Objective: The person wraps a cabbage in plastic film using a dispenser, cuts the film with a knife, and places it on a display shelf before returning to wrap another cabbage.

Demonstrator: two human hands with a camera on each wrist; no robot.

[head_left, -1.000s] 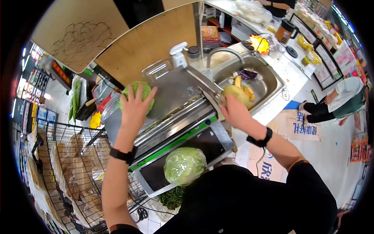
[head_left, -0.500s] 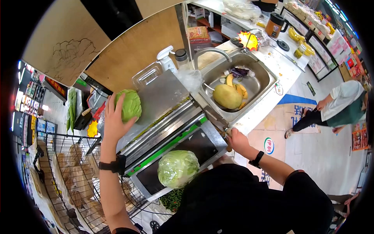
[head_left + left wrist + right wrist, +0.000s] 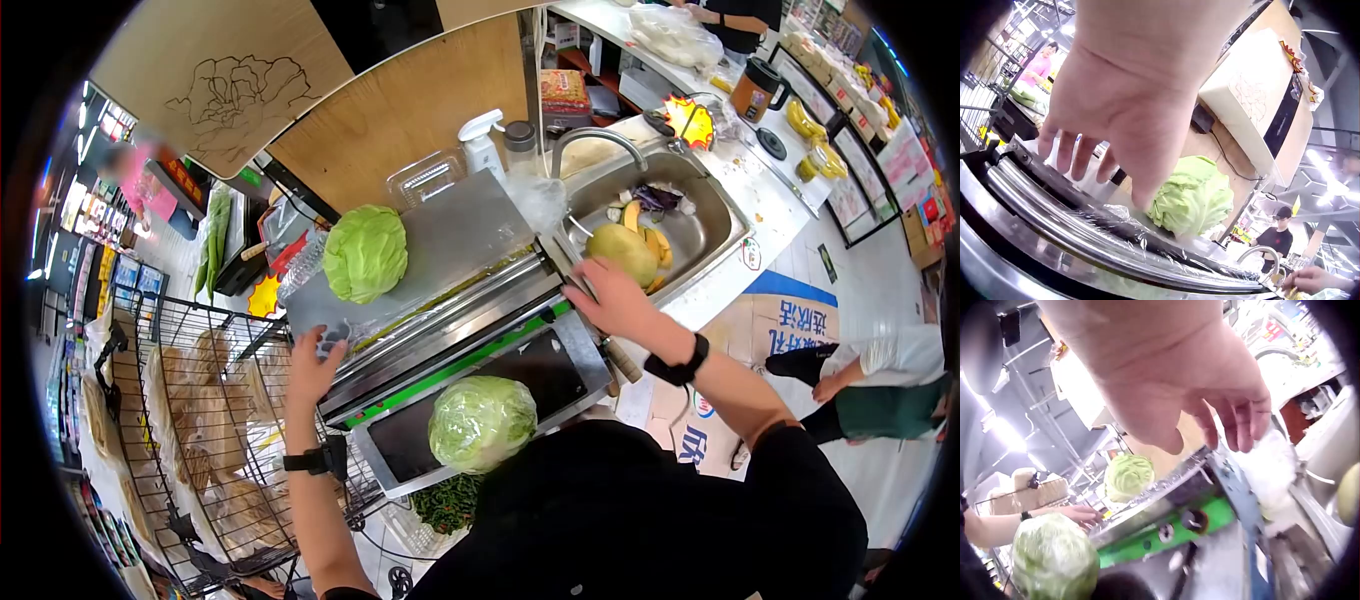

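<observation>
The left hand [image 3: 315, 370] is at the left end of the wrapping machine's metal rollers [image 3: 450, 315], its grip released, fingers loosely extended; whether the fingertips touch the clear film there cannot be told. The right hand [image 3: 622, 303] hangs at the machine's right end, likewise released, with fingers slightly bent, beside the sink [image 3: 695, 240] and apart from the melon [image 3: 620, 250] lying in it. The bare cabbage [image 3: 365, 254] sits on the grey metal top [image 3: 450, 225] behind the rollers, toward the left side and apart from both hands. A film-wrapped cabbage [image 3: 483, 425] rests on the black plate [image 3: 400, 445] in front of the green strip [image 3: 470, 358], nearest the person's body. A clear tray [image 3: 425, 178] and a white spray bottle [image 3: 482, 145] stand behind the metal top. A wire rack [image 3: 215, 440] holding bagged goods is at the left.
</observation>
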